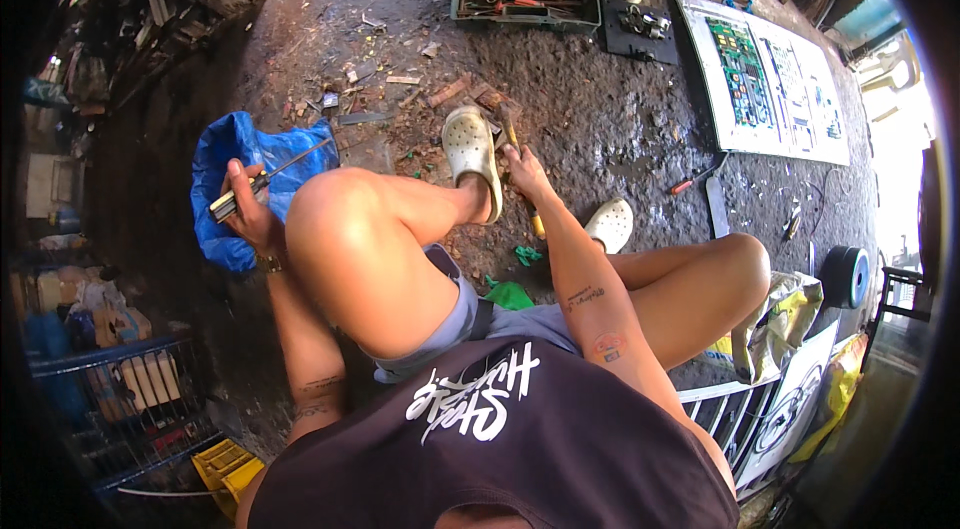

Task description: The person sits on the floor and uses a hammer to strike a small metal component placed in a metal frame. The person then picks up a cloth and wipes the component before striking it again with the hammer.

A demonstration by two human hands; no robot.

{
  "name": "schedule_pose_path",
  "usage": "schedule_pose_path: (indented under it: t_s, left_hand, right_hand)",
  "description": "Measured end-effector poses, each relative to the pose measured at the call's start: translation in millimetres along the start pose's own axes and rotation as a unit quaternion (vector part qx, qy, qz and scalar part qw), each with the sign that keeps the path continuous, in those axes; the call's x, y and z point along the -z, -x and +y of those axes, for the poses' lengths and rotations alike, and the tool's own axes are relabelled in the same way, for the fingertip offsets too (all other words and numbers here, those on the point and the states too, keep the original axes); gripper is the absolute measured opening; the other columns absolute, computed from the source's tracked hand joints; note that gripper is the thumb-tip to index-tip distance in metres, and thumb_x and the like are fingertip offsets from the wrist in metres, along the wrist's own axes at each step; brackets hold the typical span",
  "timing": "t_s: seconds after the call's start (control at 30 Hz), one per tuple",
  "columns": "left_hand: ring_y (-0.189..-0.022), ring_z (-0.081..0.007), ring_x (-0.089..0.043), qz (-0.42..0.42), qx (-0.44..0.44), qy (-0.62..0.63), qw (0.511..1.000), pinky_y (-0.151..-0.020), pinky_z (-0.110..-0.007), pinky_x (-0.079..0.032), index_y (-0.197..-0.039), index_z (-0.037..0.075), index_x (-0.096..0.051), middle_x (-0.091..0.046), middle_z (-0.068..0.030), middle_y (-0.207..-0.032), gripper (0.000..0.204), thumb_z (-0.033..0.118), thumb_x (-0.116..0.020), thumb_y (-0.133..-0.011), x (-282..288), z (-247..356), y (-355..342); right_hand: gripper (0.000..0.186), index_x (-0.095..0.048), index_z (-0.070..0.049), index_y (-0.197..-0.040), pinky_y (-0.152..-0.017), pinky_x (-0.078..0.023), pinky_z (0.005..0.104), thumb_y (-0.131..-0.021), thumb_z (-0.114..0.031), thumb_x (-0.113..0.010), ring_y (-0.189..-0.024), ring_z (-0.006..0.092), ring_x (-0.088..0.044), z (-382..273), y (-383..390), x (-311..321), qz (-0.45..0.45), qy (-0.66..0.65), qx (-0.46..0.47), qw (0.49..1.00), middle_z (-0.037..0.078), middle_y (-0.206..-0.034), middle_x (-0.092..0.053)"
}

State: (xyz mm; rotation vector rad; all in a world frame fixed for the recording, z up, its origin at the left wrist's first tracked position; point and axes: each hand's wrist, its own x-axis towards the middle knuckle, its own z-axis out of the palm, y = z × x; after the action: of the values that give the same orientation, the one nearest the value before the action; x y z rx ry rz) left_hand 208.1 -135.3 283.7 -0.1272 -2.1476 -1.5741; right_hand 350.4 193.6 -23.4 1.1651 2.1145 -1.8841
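Note:
My left hand (pixel 252 217) is closed round the black-and-pale handle of a screwdriver (pixel 296 161). Its long thin shaft points up and to the right, over a crumpled blue bag (pixel 222 144). Between my knees, my right hand (pixel 526 175) grips the wooden handle of a hammer (pixel 538 225). The hammer's dark head is up beside my pale clog (pixel 470 141) and is hard to tell from the dirt. Near the clog's toe lie some reddish-brown broken pieces (pixel 450 91) on the ground.
An open toolbox (pixel 460 4) full of hand tools stands ahead. To the right lie a white panel with circuit boards (pixel 735 139), a red-handled screwdriver (pixel 682 187) and a flat metal blade (pixel 716 207). A blue crate (pixel 110 354) is at left, a white rack (pixel 715 419) at right.

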Motion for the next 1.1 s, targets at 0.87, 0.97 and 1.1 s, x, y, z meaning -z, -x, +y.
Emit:
schedule_pose_path:
  t_s: [0.87, 0.97, 1.1]
  left_hand:
    - [-0.069, -0.0175, -0.063, -0.175, -0.076, -0.056, 0.980, -0.066, -0.035, -0.047, -0.087, -0.004, -0.074, -0.073, -0.0101, -0.075, 0.047, 0.040, -0.064, -0.102, -95, -57, -24]
    - [-0.068, -0.0167, -0.061, -0.209, -0.001, -0.134, 0.969, -0.066, -0.036, -0.047, -0.084, -0.003, -0.073, -0.071, -0.0101, -0.073, 0.048, 0.042, -0.065, -0.100, -97, -84, -15]
    - [-0.067, -0.0182, -0.060, -0.251, 0.069, -0.163, 0.952, -0.064, -0.039, -0.047, -0.083, -0.002, -0.073, -0.070, -0.0110, -0.072, 0.050, 0.045, -0.067, -0.098, -119, -122, 1]
  right_hand:
    - [0.046, -0.058, 0.000, -0.127, -0.057, -0.052, 0.0410, -0.097, -0.035, -0.059, -0.059, 0.0210, -0.063, -12, 36, 56, 0.145, -0.186, -0.100, 0.967, 0.012, -0.077, -0.067]
    - [0.023, -0.056, -0.006, -0.117, -0.041, -0.044, 0.0269, -0.104, -0.025, -0.059, -0.050, 0.0112, -0.053, -84, 56, 100, 0.216, -0.232, 0.029, 0.948, 0.002, -0.068, -0.056]
    - [0.017, -0.052, -0.008, -0.113, -0.043, -0.042, 0.0240, -0.104, -0.019, -0.060, -0.054, 0.0062, -0.051, -153, 60, 142, 0.337, -0.269, 0.264, 0.863, -0.001, -0.071, -0.054]
